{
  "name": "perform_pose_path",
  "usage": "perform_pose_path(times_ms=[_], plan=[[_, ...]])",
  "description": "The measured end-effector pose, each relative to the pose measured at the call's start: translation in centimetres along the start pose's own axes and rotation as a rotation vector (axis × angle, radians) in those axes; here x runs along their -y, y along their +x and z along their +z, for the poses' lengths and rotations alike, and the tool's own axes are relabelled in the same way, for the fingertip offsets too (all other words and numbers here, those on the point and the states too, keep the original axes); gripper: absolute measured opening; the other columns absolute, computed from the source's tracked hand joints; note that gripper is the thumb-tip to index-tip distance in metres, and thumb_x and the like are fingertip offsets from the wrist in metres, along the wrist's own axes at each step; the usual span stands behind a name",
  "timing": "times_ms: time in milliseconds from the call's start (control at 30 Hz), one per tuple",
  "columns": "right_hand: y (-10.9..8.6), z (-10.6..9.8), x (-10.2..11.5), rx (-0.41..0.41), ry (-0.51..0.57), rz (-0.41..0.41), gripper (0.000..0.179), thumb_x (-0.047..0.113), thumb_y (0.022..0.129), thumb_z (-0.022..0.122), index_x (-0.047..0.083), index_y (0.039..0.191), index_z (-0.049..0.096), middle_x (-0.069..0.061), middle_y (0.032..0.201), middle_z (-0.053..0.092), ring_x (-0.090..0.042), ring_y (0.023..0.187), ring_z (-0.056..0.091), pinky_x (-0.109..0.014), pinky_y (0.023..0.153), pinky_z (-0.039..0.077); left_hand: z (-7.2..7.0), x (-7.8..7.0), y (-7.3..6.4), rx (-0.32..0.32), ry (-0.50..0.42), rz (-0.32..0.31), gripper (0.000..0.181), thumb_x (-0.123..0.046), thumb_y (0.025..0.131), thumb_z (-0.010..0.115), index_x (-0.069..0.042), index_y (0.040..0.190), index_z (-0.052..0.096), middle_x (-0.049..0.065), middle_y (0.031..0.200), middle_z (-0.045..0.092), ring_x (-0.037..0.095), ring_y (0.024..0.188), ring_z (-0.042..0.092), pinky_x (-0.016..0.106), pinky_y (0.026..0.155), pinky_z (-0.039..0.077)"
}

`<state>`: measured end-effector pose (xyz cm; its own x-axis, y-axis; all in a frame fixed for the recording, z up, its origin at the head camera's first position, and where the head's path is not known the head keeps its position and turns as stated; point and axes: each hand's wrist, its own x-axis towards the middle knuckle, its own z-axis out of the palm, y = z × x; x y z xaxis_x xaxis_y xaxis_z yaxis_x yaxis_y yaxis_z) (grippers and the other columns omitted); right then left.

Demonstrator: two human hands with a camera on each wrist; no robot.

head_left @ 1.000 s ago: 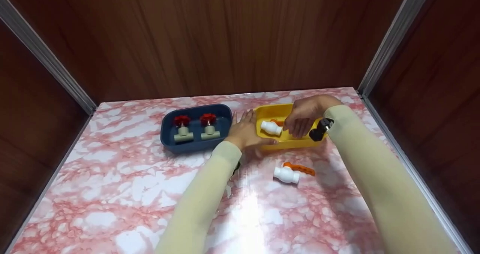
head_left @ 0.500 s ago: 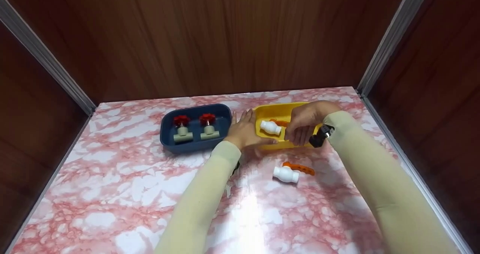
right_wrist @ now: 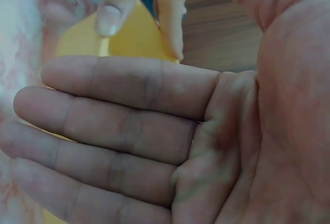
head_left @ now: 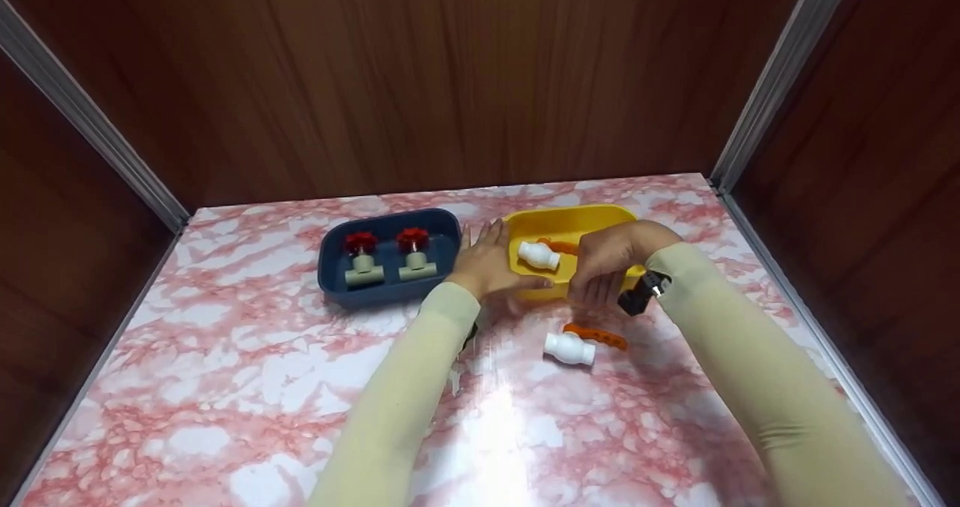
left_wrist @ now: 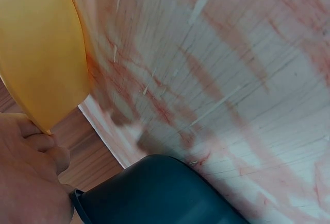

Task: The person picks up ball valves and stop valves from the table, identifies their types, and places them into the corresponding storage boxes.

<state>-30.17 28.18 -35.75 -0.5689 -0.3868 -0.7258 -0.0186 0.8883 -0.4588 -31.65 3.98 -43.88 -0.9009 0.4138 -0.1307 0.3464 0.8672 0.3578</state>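
My left hand lies with spread fingers between the blue tray and the yellow tray, its thumb at the yellow rim. In the left wrist view, its fingers touch the edges of both trays. Over the near right side of the yellow tray is my right hand. The right wrist view shows its fingers straight, with nothing in the palm. Inside the yellow tray lies a white ball valve with an orange lever, partly covered by the right hand. A second white ball valve rests on the table before the tray.
The blue tray on the left holds two beige valves with red handwheels. Wood-look panels enclose the marbled table at the back and both sides. A black wrist camera sits under the right wrist.
My right hand has drawn back from inside the yellow tray towards its near rim, uncovering more of the orange lever. The left hand and both trays hardly differ.
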Motion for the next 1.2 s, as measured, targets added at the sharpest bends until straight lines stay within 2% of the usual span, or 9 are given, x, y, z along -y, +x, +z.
perform_pose_path(times_ms=[167,267,333,433,567,667,867,1033,1200], plan=[[0.0,0.8,-0.5,0.009,0.024,-0.020,0.049,0.040,0.106,0.077,0.001,0.135,0.085,-0.015,0.130,0.088,-0.021,0.112,0.087,-0.046,0.114,0.068,0.0,-0.1,0.2,-0.002,0.016,0.003,0.132,-0.086,0.096,0.070,-0.005,0.186,0.017,0.014,0.197,0.018,0.033,0.185,0.017,0.057,0.152,-0.005],[0.1,1.2,-0.7,0.010,0.037,-0.018,0.048,0.041,0.106,0.081,0.003,0.134,0.086,-0.017,0.133,0.087,-0.024,0.113,0.087,-0.048,0.116,0.067,0.0,0.0,0.2,-0.004,0.030,0.006,0.132,-0.087,0.096,0.069,-0.004,0.185,0.018,0.014,0.197,0.019,0.033,0.185,0.018,0.058,0.152,-0.004],[0.3,1.4,-0.9,0.009,0.035,-0.011,0.047,0.043,0.105,0.084,0.006,0.133,0.087,-0.015,0.133,0.087,-0.024,0.113,0.086,-0.048,0.117,0.067,0.1,0.0,0.2,-0.005,0.019,0.003,0.131,-0.086,0.096,0.070,-0.005,0.186,0.018,0.014,0.197,0.020,0.033,0.185,0.018,0.058,0.152,-0.004],[0.7,1.8,-1.1,0.004,0.012,-0.008,0.045,0.044,0.104,0.086,0.008,0.129,0.089,-0.009,0.122,0.089,-0.019,0.106,0.083,-0.045,0.114,0.068,0.0,0.0,0.0,-0.006,0.004,0.001,0.130,-0.084,0.097,0.071,-0.005,0.186,0.018,0.013,0.197,0.019,0.033,0.185,0.018,0.058,0.152,-0.004],[1.2,2.4,-1.3,-0.016,-0.026,-0.009,0.043,0.044,0.103,0.086,0.006,0.123,0.090,-0.006,0.117,0.090,-0.019,0.110,0.084,-0.046,0.114,0.068,-0.1,-0.1,0.0,-0.007,0.006,0.002,0.130,-0.085,0.097,0.071,-0.005,0.186,0.018,0.014,0.197,0.018,0.034,0.185,0.018,0.058,0.152,-0.005],[1.3,2.8,-1.3,-0.029,-0.032,-0.017,0.042,0.043,0.101,0.087,0.006,0.119,0.091,-0.009,0.121,0.090,-0.020,0.114,0.085,-0.047,0.116,0.067,-0.1,0.0,0.0,-0.009,0.025,0.010,0.132,-0.087,0.096,0.069,-0.005,0.186,0.017,0.014,0.197,0.018,0.034,0.185,0.018,0.058,0.152,-0.004],[1.6,3.2,-1.6,-0.047,-0.033,-0.047,0.038,0.041,0.100,0.089,0.007,0.115,0.092,-0.004,0.108,0.089,-0.011,0.098,0.080,-0.038,0.108,0.070,-0.1,0.0,0.2,-0.018,0.037,0.026,0.137,-0.091,0.093,0.070,-0.004,0.185,0.018,0.015,0.197,0.016,0.035,0.185,0.017,0.059,0.152,-0.003],[1.8,3.5,-1.7,-0.037,0.007,-0.050,0.038,0.041,0.100,0.089,0.007,0.116,0.092,-0.008,0.110,0.091,-0.011,0.098,0.082,-0.037,0.105,0.071,-0.1,0.1,0.2,-0.010,0.039,0.026,0.138,-0.092,0.093,0.069,-0.003,0.185,0.016,0.015,0.197,0.015,0.034,0.185,0.017,0.059,0.152,-0.002],[1.9,3.9,-1.7,-0.059,0.000,-0.043,0.039,0.042,0.098,0.091,0.005,0.111,0.091,0.000,0.091,0.085,-0.009,0.084,0.076,-0.028,0.089,0.069,-0.1,0.1,0.3,0.003,0.059,0.029,0.138,-0.091,0.094,0.068,-0.002,0.185,0.015,0.016,0.197,0.014,0.034,0.185,0.017,0.060,0.152,-0.001]])
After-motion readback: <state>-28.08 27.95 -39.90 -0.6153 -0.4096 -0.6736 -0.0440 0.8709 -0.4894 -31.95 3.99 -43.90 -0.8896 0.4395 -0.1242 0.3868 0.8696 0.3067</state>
